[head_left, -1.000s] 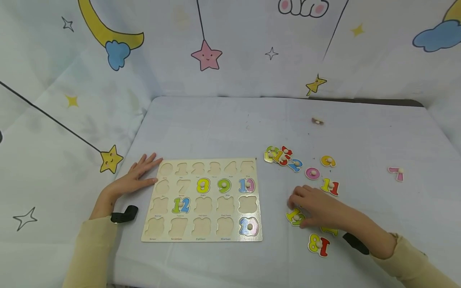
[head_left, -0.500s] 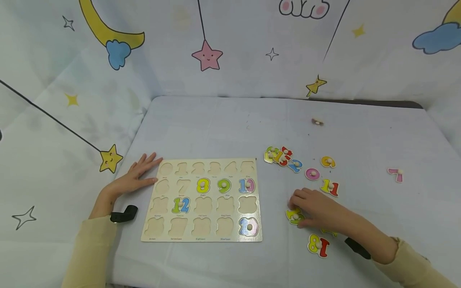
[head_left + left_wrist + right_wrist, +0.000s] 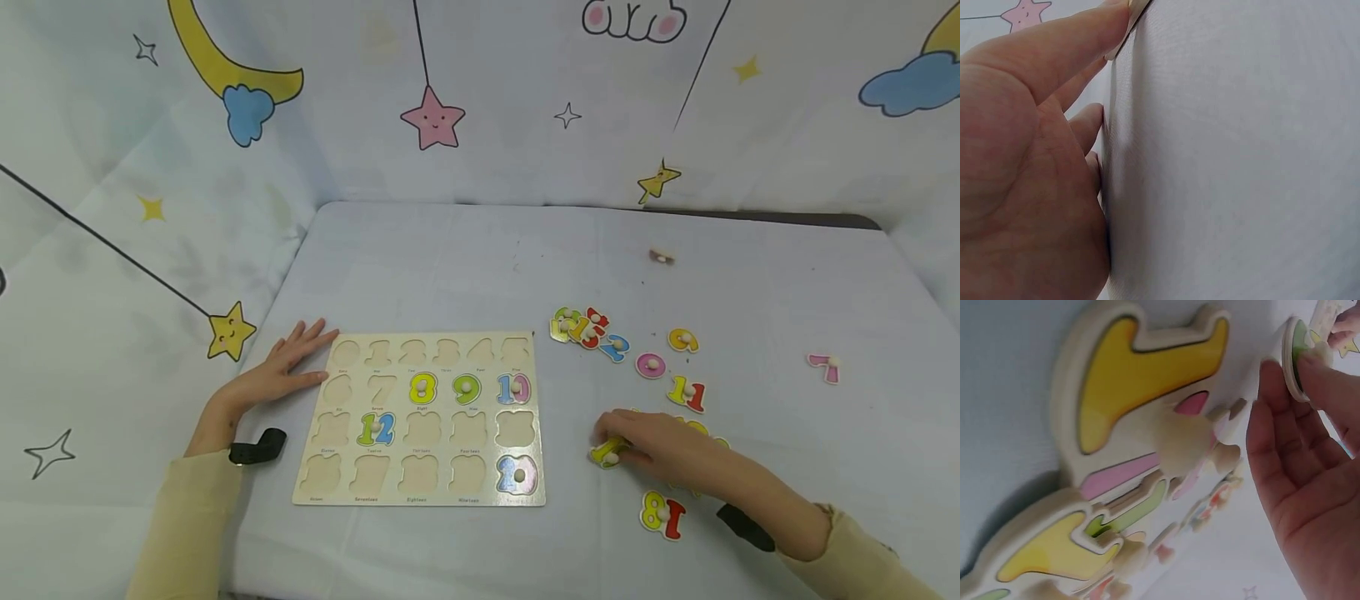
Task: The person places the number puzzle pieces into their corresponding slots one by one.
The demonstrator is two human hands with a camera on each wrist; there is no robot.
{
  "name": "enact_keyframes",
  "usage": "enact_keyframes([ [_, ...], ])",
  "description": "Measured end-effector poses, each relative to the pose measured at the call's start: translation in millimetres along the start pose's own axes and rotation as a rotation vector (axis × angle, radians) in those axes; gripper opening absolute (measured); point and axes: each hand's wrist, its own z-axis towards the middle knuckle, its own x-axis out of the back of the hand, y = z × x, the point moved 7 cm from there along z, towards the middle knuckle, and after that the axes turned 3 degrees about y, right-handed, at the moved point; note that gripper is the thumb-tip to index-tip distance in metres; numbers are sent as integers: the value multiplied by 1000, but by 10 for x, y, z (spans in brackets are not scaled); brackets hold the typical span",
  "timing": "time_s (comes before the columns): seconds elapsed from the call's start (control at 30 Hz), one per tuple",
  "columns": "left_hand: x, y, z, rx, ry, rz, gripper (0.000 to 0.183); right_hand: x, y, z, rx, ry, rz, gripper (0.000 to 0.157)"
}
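Cream sleeve (image 3: 187,525) at far left, the left hand (image 3: 273,379) lay with fingers straight and spread, thumb touching the wooden number board (image 3: 446,429) at its edge. Right of that, over the white worktop (image 3: 450,267), the right hand (image 3: 660,442) pinched a tilted yellow-and-green number piece (image 3: 606,452) between its fingers, the yellow-and-red 18 (image 3: 662,515) nearer the person, the pink 7 (image 3: 827,362) far right.

My board (image 3: 446,417), left of centre: pieces 8 (image 3: 423,387), 9 (image 3: 467,387), 10 (image 3: 514,388), 12 (image 3: 377,428); slot labels (image 3: 366,499) include "Seventeen", "Eighteen", "Nineteen". Loose, right of centre: 11 (image 3: 686,393), 2 (image 3: 615,348), inverted 18 (image 3: 662,515) below. Pink 7 (image 3: 829,365) far right. Number on my pinched piece (image 3: 609,452): partly covered.
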Motion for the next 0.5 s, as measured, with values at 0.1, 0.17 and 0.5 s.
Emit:
enact_keyframes([
  [0.1, 0, -9, 8, -1, -1, 6, 68, 28, -22, 8, 1, 18, 51, 33],
  [0.17, 3, -16, 15, -2, -1, 8, 68, 61, -22, 36, -22, 37, 67, 34],
  [0.5, 3, -58, 14, -2, -7, 9, 70, 225, -25, 270, -129, 117, 151, 23],
])
